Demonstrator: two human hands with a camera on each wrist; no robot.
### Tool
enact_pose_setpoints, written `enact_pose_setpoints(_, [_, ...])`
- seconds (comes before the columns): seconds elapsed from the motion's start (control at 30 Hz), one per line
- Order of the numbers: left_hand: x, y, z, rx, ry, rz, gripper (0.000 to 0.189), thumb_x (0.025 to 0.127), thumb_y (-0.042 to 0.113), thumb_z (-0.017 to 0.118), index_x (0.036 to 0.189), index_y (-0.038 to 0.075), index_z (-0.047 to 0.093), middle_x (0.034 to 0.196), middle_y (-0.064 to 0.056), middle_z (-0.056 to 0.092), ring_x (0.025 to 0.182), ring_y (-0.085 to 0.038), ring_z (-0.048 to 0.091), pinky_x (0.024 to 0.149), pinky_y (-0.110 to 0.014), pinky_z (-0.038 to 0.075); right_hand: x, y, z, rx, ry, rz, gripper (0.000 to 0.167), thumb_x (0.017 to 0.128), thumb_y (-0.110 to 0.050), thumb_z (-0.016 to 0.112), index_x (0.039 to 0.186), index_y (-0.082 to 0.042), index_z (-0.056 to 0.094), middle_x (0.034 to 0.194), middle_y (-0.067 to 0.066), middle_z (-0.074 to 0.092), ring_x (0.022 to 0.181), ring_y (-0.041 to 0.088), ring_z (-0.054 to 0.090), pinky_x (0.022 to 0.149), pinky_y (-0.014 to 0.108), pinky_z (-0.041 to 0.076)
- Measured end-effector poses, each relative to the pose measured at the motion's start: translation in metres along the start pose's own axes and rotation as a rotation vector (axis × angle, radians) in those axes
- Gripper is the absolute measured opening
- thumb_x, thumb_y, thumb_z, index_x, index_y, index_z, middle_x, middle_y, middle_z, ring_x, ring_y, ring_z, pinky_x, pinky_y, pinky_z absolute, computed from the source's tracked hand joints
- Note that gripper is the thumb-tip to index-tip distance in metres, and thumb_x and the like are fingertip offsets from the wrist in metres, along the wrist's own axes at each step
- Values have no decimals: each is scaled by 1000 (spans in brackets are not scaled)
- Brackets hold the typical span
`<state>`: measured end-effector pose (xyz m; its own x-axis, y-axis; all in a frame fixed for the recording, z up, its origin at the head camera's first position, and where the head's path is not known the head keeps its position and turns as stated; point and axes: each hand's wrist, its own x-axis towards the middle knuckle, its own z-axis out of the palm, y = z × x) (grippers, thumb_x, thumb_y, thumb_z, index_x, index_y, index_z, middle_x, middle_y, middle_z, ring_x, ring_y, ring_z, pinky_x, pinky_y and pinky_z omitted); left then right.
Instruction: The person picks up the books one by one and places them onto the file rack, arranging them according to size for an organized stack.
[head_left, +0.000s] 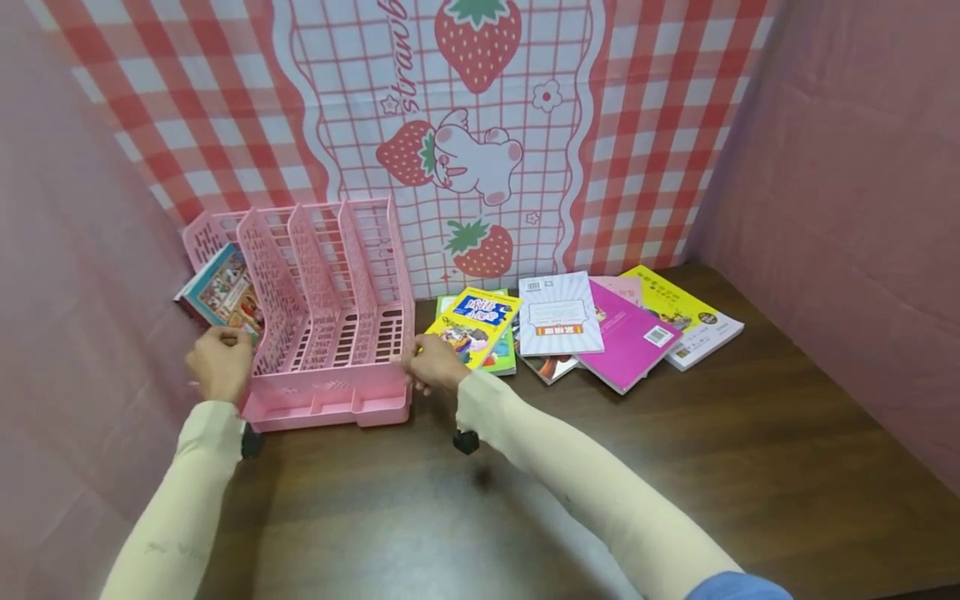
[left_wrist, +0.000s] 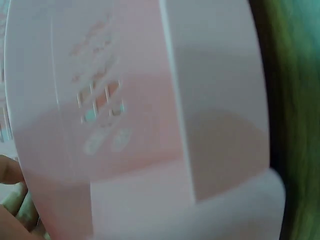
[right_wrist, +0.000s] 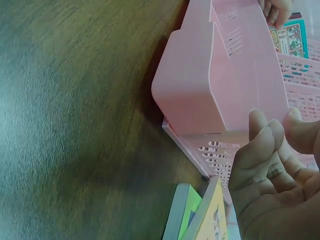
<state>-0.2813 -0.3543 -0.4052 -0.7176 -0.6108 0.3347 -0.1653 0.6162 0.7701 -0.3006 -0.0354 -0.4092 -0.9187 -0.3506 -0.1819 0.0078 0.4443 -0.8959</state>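
Note:
A pink desk file rack [head_left: 330,385] with upright dividers and a front tray stands at the left of the table. My left hand [head_left: 221,365] grips it by its left front corner, fingers curled at the rim. At the opposite front corner, my right hand [head_left: 435,363] pinches the rim between thumb [right_wrist: 299,132] and fingers. A small book [head_left: 225,292] with a blue-edged, pictured cover leans in the leftmost slot, just beyond my left hand. The other slots hold no books. Close beside my right hand lies a yellow book [head_left: 480,323] on top of a green one [head_left: 507,354].
Right of the rack, a white book [head_left: 561,312], a magenta book [head_left: 626,337] and another yellow book [head_left: 678,308] lie overlapping along the back. A strawberry-print cloth [head_left: 480,167] hangs behind, and pink curtains [head_left: 840,208] enclose both sides.

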Motion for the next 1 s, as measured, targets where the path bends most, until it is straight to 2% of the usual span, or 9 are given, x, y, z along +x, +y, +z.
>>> enact_pose_setpoints(0.1, [-8,4,7,-33,4,91,29,98,21,61,110,-3,73,105,-27,70,105,-48,56,99,-57,35,0,0,-1,-49,11,1,23,102,-23,67,90,-7,57,92,24,73,51,13,54,45,23,47])
enact_pose_setpoints(0.2, [-16,11,13,-57,-26,169,30,99,25,65,108,-2,74,102,-26,72,96,-42,61,95,-52,37,0,0,-2,-71,14,11,21,102,-25,66,92,-8,58,89,20,73,53,14,56,46,24,49])
enact_pose_setpoints(0.3, [-26,22,21,-81,-74,202,29,100,28,67,109,2,75,102,-22,74,88,-29,63,86,-38,42,0,1,-2,-77,12,15,20,103,-25,65,93,-8,59,86,18,72,55,15,56,48,24,50])
enact_pose_setpoints(0.43, [-37,39,35,-183,-131,254,24,98,23,71,109,2,75,100,-20,75,79,-8,60,71,-20,45,-1,1,-4,-84,16,8,22,103,-26,66,92,-8,58,80,14,71,54,15,56,47,25,50])
enact_pose_setpoints(0.5, [-42,47,43,-231,-155,291,21,97,20,72,108,1,75,99,-19,75,77,-2,59,66,-15,45,-2,2,-5,-87,20,0,23,103,-26,66,92,-8,58,76,11,69,53,15,56,47,25,50])
enact_pose_setpoints(0.6, [-49,56,52,-283,-198,330,20,97,17,73,109,1,74,100,-17,75,78,1,59,65,-14,46,-2,3,-8,-92,18,-19,21,102,-25,66,92,-8,60,72,8,66,54,15,57,48,25,51])
enact_pose_setpoints(0.7, [-57,64,60,-323,-252,343,21,97,18,73,110,2,74,100,-16,75,80,-4,62,66,-16,48,-2,6,-11,-105,14,-49,21,101,-25,68,91,-8,61,72,8,66,53,15,57,49,25,51])
enact_pose_setpoints(0.9, [-72,76,74,-403,-347,339,22,98,19,73,111,2,73,102,-16,74,81,-9,67,68,-17,54,-2,19,-21,-141,-7,-87,34,96,-35,74,98,-2,67,83,18,72,55,16,57,52,27,52])
enact_pose_setpoints(1.0, [-78,80,80,-437,-384,347,19,97,13,73,110,-1,73,101,-18,74,81,-9,66,70,-17,53,-1,25,-27,-170,-13,-86,38,95,-39,74,101,-2,66,86,16,73,56,17,58,54,30,54])
